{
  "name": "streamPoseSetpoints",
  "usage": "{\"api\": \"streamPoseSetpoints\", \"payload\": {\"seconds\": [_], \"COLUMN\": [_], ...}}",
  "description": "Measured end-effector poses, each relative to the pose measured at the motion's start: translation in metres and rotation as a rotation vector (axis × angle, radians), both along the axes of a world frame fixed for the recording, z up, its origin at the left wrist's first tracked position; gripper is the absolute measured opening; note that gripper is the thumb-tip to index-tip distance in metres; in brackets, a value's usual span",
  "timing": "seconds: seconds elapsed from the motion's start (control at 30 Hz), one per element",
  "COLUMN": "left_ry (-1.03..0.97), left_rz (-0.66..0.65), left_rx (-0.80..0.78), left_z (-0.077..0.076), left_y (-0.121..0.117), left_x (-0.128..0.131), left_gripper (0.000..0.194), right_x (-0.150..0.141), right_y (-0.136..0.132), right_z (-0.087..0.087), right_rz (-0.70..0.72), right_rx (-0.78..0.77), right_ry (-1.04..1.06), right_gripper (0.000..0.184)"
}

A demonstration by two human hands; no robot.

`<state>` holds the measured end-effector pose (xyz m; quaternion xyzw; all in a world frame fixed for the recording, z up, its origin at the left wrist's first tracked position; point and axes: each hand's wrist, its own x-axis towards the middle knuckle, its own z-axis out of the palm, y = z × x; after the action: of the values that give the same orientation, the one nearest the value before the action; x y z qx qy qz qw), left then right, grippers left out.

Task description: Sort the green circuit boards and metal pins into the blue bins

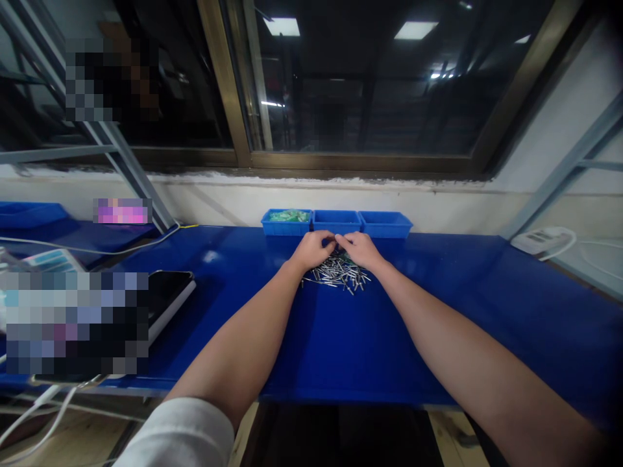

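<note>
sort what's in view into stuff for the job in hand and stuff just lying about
Job in hand:
- metal pins, at the left hand and right hand
- three blue bins behind, probably; the left one holds green stuff

Seemingly lying about:
- dark-screened device, left
- white cable
- white labelled thing, far right

At centre I am seeing slim metal pieces point(335, 274) gleaming silvery. The blue tabletop point(335, 350) beneath is looking smooth and glossy. At twelve o'clock, smooth plastic bins point(387, 229) are showing a soft sheen; above, window glass point(403, 91) is reflecting lights. A cloth sleeve point(182, 431) is appearing matt at seven o'clock.
</note>
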<state>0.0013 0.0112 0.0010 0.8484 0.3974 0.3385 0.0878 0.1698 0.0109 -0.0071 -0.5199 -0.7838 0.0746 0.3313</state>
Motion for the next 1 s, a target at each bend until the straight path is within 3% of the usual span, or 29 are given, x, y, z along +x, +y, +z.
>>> {"api": "streamPoseSetpoints", "payload": {"seconds": [0.17, 0.4, 0.6, 0.7, 0.87, 1.0], "left_ry": [0.010, 0.046, 0.049, 0.006, 0.045, 0.089], "left_rz": [-0.036, 0.031, 0.038, 0.075, 0.172, 0.193], "left_rx": [0.049, 0.109, 0.076, 0.094, 0.098, 0.089], "left_z": [-0.002, -0.006, -0.008, -0.009, -0.011, -0.012], "left_y": [0.003, 0.010, 0.011, 0.012, 0.015, 0.016], "left_x": [0.000, -0.003, -0.002, -0.002, -0.004, -0.005], "left_gripper": [0.023, 0.024, 0.024, 0.028, 0.030, 0.029], "right_x": [0.000, 0.001, 0.004, 0.010, 0.027, 0.035], "right_y": [0.002, 0.006, 0.005, 0.007, 0.014, 0.017], "right_z": [-0.002, -0.005, -0.002, 0.000, 0.003, 0.000], "right_rz": [0.012, 0.118, 0.118, 0.017, -0.285, -0.436], "right_rx": [-0.016, 0.092, 0.047, 0.110, 0.277, 0.188], "right_ry": [0.073, 0.471, 0.543, 0.556, 0.445, 0.324], "right_gripper": [0.054, 0.025, 0.021, 0.019, 0.024, 0.046]}}
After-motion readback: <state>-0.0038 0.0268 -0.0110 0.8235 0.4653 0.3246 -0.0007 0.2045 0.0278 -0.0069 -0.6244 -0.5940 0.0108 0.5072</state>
